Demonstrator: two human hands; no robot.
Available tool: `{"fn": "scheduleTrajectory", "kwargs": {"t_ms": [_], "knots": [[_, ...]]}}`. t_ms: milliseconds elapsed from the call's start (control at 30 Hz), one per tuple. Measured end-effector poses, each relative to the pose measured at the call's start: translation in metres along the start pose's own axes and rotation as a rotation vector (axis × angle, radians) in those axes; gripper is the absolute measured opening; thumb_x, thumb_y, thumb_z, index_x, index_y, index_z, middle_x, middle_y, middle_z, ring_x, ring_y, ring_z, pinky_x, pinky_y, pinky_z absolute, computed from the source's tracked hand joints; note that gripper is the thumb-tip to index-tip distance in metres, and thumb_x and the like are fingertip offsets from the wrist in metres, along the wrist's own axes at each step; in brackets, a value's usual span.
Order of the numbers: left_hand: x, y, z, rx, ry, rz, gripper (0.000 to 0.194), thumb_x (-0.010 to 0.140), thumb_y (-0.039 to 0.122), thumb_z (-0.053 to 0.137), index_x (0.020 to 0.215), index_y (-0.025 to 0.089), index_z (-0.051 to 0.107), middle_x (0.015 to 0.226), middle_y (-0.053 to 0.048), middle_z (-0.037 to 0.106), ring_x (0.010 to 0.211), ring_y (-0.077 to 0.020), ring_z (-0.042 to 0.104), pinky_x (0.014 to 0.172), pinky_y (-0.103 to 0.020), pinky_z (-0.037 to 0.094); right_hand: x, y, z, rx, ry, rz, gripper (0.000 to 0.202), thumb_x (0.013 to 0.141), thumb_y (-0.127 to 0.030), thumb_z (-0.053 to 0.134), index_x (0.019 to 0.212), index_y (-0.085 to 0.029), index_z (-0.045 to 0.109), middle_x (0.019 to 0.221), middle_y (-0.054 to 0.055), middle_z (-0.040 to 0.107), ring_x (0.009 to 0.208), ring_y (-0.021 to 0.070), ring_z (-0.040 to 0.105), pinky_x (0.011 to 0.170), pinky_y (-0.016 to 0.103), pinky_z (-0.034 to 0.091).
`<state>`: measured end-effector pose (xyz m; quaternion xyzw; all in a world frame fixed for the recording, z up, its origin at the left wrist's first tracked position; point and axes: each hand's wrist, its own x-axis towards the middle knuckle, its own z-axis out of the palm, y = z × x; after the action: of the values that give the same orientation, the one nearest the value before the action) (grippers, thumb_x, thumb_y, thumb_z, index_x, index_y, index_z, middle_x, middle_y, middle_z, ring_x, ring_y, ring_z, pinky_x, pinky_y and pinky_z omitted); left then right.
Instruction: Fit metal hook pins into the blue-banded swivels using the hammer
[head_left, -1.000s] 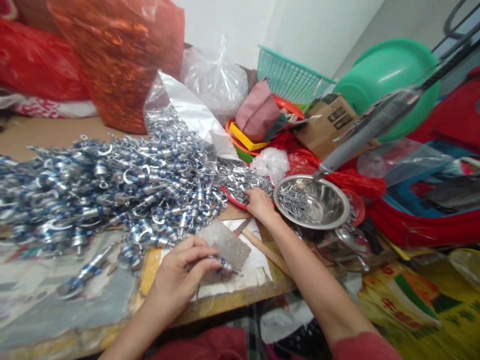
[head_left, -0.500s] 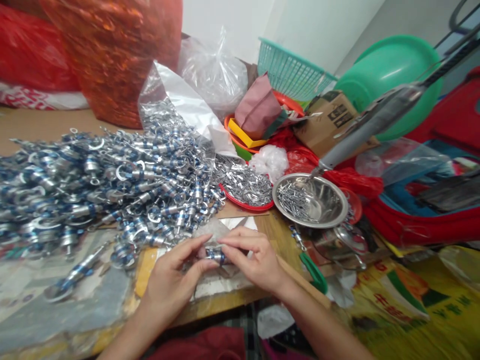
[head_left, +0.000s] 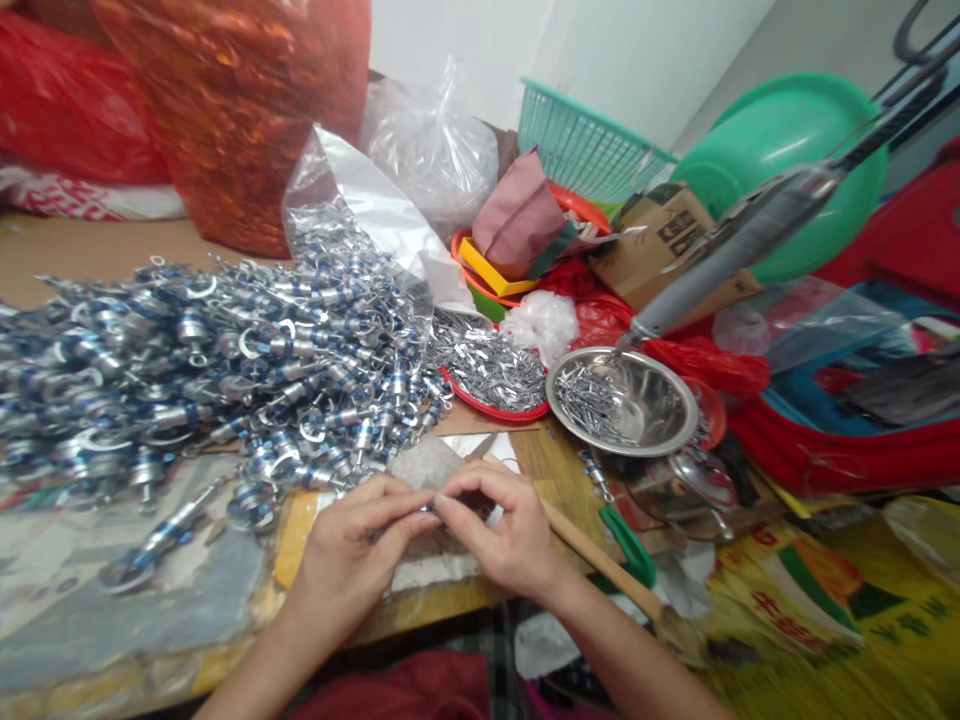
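Observation:
My left hand (head_left: 352,545) and my right hand (head_left: 502,525) meet over the front edge of the table, fingertips pinched together. Between them is a small silver-and-blue metal fitting (head_left: 427,508), mostly covered by the fingers. Both hands are closed on it. Just behind the fingertips lies a clump of clear plastic (head_left: 426,460), with a pointed metal blade (head_left: 482,447) beside it. To the left spreads a big heap of similar silver-and-blue fittings (head_left: 247,360) with rings and hooks. One longer fitting (head_left: 161,540) lies apart in front of the heap.
Right of the heap stand a red tray (head_left: 499,413) of small metal pieces and a steel bowl (head_left: 686,425) holding metal pins. A wooden handle (head_left: 600,560) and a green handle (head_left: 634,550) lie near my right forearm. A grey metal arm (head_left: 720,260) slants above the bowl.
The fitting between my hands has turned and shows less; my fingertips have closed in around it. My right forearm has shifted slightly, leaving more of the wooden handle visible. The view has moved a little.

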<state>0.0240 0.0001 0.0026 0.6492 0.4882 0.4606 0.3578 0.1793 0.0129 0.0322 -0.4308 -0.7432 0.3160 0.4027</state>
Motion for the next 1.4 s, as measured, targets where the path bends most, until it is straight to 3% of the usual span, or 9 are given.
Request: {"fn": "scheduleTrajectory", "kwargs": {"t_ms": [267,500,767,933,1033,1133,1300,1400], "knots": [[-0.006,0.004,0.002,0.062,0.007,0.168,0.018,0.074,0.012,0.056,0.082,0.018,0.071,0.069,-0.003,0.064,0.063,-0.0115,0.06,0.058,-0.019,0.046,-0.003,-0.004,0.003,0.005,0.04,-0.027,0.009,0.073,-0.016,0.061,0.07,-0.013,0.068,0.066,0.005,0.064,0.062,0.0129,0.058,0.06,0.023,0.044],[-0.005,0.001,-0.001,0.012,0.006,0.032,0.016,0.071,0.016,0.061,0.083,0.02,0.072,0.074,-0.003,0.069,0.067,-0.0132,0.063,0.061,-0.019,0.047,-0.006,-0.001,0.002,0.077,0.062,0.103,0.016,0.07,-0.009,0.061,0.08,-0.018,0.068,0.073,0.001,0.067,0.067,0.0125,0.06,0.063,0.021,0.048],[-0.004,0.003,0.001,-0.055,-0.014,-0.067,0.02,0.071,0.017,0.06,0.084,0.025,0.072,0.071,-0.001,0.067,0.066,-0.0127,0.061,0.059,-0.019,0.045,-0.011,0.005,0.011,0.236,0.169,0.201,0.013,0.066,-0.012,0.065,0.077,-0.019,0.068,0.071,0.0,0.069,0.065,0.0124,0.063,0.062,0.021,0.05],[-0.006,0.002,0.003,-0.079,-0.014,-0.113,0.021,0.071,0.015,0.059,0.083,0.027,0.072,0.072,0.0,0.066,0.067,-0.0123,0.06,0.059,-0.019,0.044,-0.015,0.006,0.014,0.25,0.211,0.209,0.006,0.065,-0.014,0.066,0.07,-0.018,0.066,0.066,0.0,0.067,0.061,0.0123,0.061,0.059,0.021,0.05],[-0.007,0.003,0.003,-0.121,0.001,-0.164,0.018,0.07,0.017,0.06,0.079,0.026,0.073,0.071,0.0,0.066,0.068,-0.0129,0.06,0.06,-0.02,0.044,-0.018,0.008,0.014,0.26,0.189,0.19,0.007,0.068,-0.016,0.064,0.075,-0.018,0.064,0.068,0.0,0.067,0.063,0.0127,0.062,0.06,0.022,0.051],[-0.006,0.006,0.0,-0.214,0.027,-0.24,0.01,0.068,0.021,0.063,0.071,0.023,0.072,0.069,0.0,0.066,0.068,-0.0138,0.059,0.062,-0.021,0.044,-0.022,0.009,0.009,0.143,0.167,0.019,0.026,0.069,-0.016,0.066,0.094,-0.019,0.059,0.081,0.003,0.066,0.073,0.0142,0.063,0.066,0.025,0.052],[-0.001,0.014,-0.006,-0.177,-0.022,-0.251,0.012,0.072,0.028,0.059,0.069,0.019,0.067,0.071,-0.001,0.063,0.07,-0.0154,0.058,0.065,-0.025,0.043,-0.024,0.011,-0.004,-0.293,0.038,-0.582,0.028,0.075,-0.002,0.054,0.098,-0.015,0.061,0.092,0.01,0.064,0.086,0.0165,0.06,0.072,0.027,0.051],[0.001,0.018,-0.009,-0.066,-0.044,-0.162,0.012,0.073,0.028,0.058,0.067,0.02,0.065,0.074,-0.001,0.062,0.074,-0.016,0.057,0.069,-0.026,0.042,-0.021,0.012,-0.009,-0.373,0.014,-0.677,0.024,0.079,-0.005,0.049,0.097,-0.012,0.062,0.092,0.012,0.065,0.09,0.0189,0.059,0.073,0.031,0.051]]}}
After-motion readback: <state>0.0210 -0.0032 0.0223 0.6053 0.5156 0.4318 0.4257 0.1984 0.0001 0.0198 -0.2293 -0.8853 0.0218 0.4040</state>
